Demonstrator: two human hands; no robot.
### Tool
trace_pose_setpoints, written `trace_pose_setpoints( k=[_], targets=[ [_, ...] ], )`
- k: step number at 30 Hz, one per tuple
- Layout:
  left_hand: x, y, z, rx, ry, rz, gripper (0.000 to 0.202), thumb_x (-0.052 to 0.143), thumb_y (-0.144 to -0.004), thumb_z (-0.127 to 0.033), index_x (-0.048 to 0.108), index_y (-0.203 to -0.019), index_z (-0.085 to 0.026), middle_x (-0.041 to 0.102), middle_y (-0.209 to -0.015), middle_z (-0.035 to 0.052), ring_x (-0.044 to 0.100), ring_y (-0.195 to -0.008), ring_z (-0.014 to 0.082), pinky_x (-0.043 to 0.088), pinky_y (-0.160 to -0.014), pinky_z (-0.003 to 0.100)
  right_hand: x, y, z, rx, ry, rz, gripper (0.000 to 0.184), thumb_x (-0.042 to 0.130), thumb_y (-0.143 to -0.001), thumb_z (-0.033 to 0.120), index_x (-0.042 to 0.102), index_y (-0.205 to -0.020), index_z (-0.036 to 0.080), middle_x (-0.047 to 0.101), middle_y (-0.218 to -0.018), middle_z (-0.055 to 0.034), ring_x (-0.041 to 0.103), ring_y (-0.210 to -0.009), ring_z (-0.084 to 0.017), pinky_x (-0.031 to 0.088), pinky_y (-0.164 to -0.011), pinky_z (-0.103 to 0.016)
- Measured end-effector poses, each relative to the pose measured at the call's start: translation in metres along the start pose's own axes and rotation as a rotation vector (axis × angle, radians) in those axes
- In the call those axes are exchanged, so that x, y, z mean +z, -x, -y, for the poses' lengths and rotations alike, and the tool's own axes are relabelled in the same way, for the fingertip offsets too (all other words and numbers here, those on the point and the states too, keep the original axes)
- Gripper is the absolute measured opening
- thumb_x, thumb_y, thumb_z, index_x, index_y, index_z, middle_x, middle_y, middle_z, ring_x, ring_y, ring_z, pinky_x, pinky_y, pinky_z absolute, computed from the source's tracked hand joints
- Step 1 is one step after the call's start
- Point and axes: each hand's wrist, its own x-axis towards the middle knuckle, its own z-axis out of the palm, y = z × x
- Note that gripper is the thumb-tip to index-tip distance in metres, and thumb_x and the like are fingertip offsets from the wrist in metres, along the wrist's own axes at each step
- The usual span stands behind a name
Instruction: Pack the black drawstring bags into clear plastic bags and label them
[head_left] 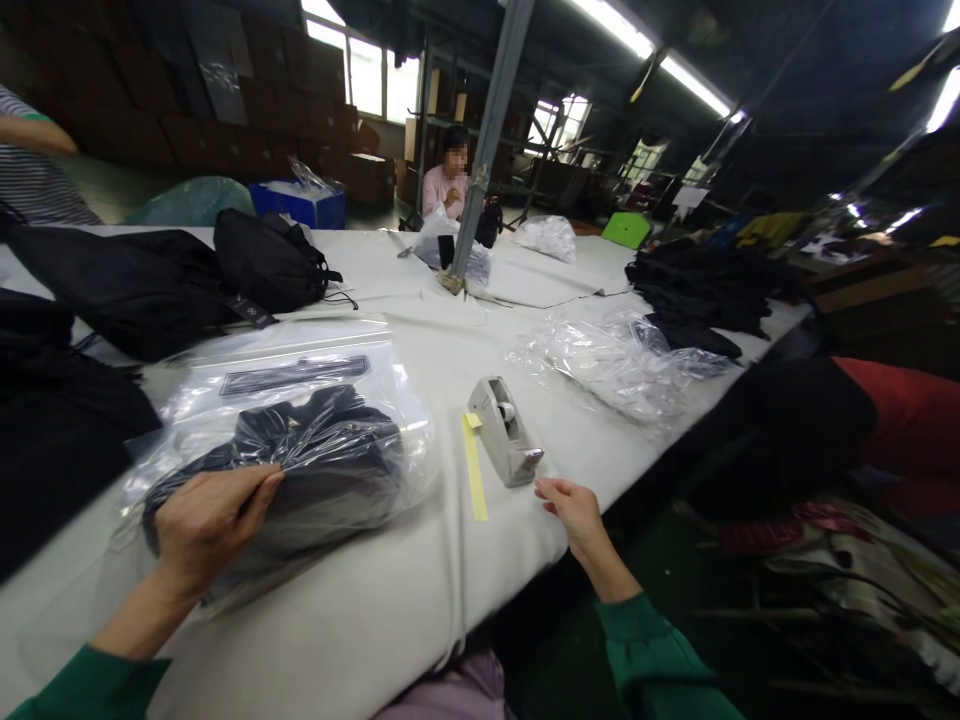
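Note:
My left hand (210, 520) is closed, pinching the gathered film of a clear plastic bag (409, 385). Inside that bag lies a dark folded item (349, 445), and a black-framed label shows on the film. My right hand (576, 512) is just in front of a white tape dispenser (495, 435), close to its cutting edge. Thumb and fingertips are pressed together there; whatever is between them is too small to make out. Beside the dispenser a yellow strip (474, 475) runs along the white table (525, 560).
Black drawstring bags (262, 260) are piled on the left. Loose clear plastic bags (622, 365) lie right of the dispenser, with black fabric (705, 285) behind. A metal post (487, 140) rises from the table. One person (442, 185) sits across; another stands at far left.

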Motion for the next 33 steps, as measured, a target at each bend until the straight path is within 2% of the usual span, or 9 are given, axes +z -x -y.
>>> trace_pose_setpoints(
  k=[4, 11, 13, 16, 19, 21, 24, 27, 33],
  targets=[
    [0.0, -0.002, 0.0, -0.008, 0.01, 0.007, 0.011, 0.069, -0.083, -0.021, 0.071, -0.094, -0.02, 0.076, -0.081, 0.0024, 0.07, -0.069, 0.0196, 0.048, -0.068, 0.029, 0.001, 0.014, -0.012, 0.006, 0.085, -0.033, 0.027, 0.059, -0.095, 0.037, 0.063, -0.114, 0.018, 0.062, -0.118, -0.0053, 0.063, -0.097, -0.022, 0.056, -0.081, -0.037],
    [-0.006, -0.016, -0.011, -0.068, 0.065, 0.042, 0.009, 0.06, -0.09, -0.021, 0.069, -0.09, -0.02, 0.076, -0.083, 0.003, 0.071, -0.072, 0.0171, 0.047, -0.07, 0.028, 0.0, -0.01, -0.011, -0.047, 0.314, 0.027, 0.031, 0.064, -0.069, 0.052, 0.068, -0.062, 0.022, 0.069, -0.058, -0.0069, 0.066, -0.062, -0.031, 0.05, -0.054, -0.039],
    [-0.007, -0.018, -0.012, -0.085, 0.046, 0.043, 0.01, 0.059, -0.091, -0.022, 0.069, -0.09, -0.02, 0.076, -0.082, 0.0027, 0.07, -0.071, 0.0162, 0.047, -0.07, 0.028, 0.005, -0.012, 0.02, -0.237, 0.393, 0.113, 0.028, 0.063, -0.066, 0.052, 0.07, -0.067, 0.025, 0.072, -0.063, -0.005, 0.067, -0.063, -0.03, 0.051, -0.058, -0.038],
    [-0.008, -0.018, -0.012, -0.099, 0.044, 0.05, 0.013, 0.058, -0.092, -0.025, 0.07, -0.088, -0.021, 0.075, -0.079, 0.0024, 0.069, -0.069, 0.0151, 0.047, -0.069, 0.028, 0.019, 0.009, 0.103, -0.704, 0.367, 0.355, 0.022, 0.061, -0.078, 0.045, 0.07, -0.076, 0.025, 0.073, -0.074, -0.0045, 0.066, -0.063, -0.024, 0.051, -0.061, -0.035],
    [-0.008, -0.016, -0.012, -0.112, 0.05, 0.06, 0.016, 0.056, -0.093, -0.026, 0.069, -0.085, -0.02, 0.075, -0.078, 0.0024, 0.069, -0.068, 0.015, 0.045, -0.069, 0.029, 0.041, 0.042, 0.201, -1.05, 0.306, 0.836, 0.018, 0.057, -0.091, 0.032, 0.07, -0.081, 0.023, 0.069, -0.073, -0.0038, 0.063, -0.066, -0.019, 0.05, -0.064, -0.029],
    [-0.008, -0.015, -0.012, -0.122, 0.05, 0.071, 0.017, 0.056, -0.093, -0.026, 0.069, -0.084, -0.02, 0.074, -0.076, 0.0023, 0.068, -0.068, 0.0154, 0.044, -0.069, 0.029, 0.062, 0.056, 0.252, -1.144, 0.297, 1.156, 0.017, 0.058, -0.093, 0.028, 0.07, -0.084, 0.022, 0.07, -0.079, -0.0031, 0.064, -0.071, -0.016, 0.05, -0.068, -0.026],
    [-0.007, -0.014, -0.01, -0.128, 0.05, 0.083, 0.018, 0.056, -0.093, -0.027, 0.069, -0.083, -0.02, 0.073, -0.074, 0.002, 0.067, -0.068, 0.0156, 0.042, -0.069, 0.03, 0.102, 0.056, 0.289, -1.221, 0.395, 1.354, 0.015, 0.058, -0.092, 0.025, 0.072, -0.088, 0.021, 0.071, -0.082, -0.0019, 0.063, -0.071, -0.015, 0.048, -0.066, -0.023],
    [-0.007, -0.015, -0.01, -0.123, 0.054, 0.08, 0.018, 0.056, -0.093, -0.027, 0.069, -0.082, -0.02, 0.072, -0.073, 0.0016, 0.066, -0.066, 0.0151, 0.041, -0.067, 0.03, 0.144, 0.039, 0.292, -1.332, 0.591, 1.349, 0.015, 0.059, -0.087, 0.019, 0.074, -0.083, 0.022, 0.07, -0.071, 0.0008, 0.058, -0.058, -0.013, 0.043, -0.056, -0.022],
    [-0.009, -0.017, -0.009, -0.121, 0.065, 0.091, 0.017, 0.056, -0.093, -0.027, 0.068, -0.084, -0.021, 0.072, -0.075, 0.0009, 0.065, -0.067, 0.0148, 0.039, -0.066, 0.031, 0.194, 0.02, 0.285, -1.562, 0.997, 1.023, 0.013, 0.072, -0.076, 0.022, 0.072, -0.063, 0.021, 0.066, -0.057, -0.0027, 0.054, -0.049, -0.016, 0.031, -0.051, -0.028]
  ],
)
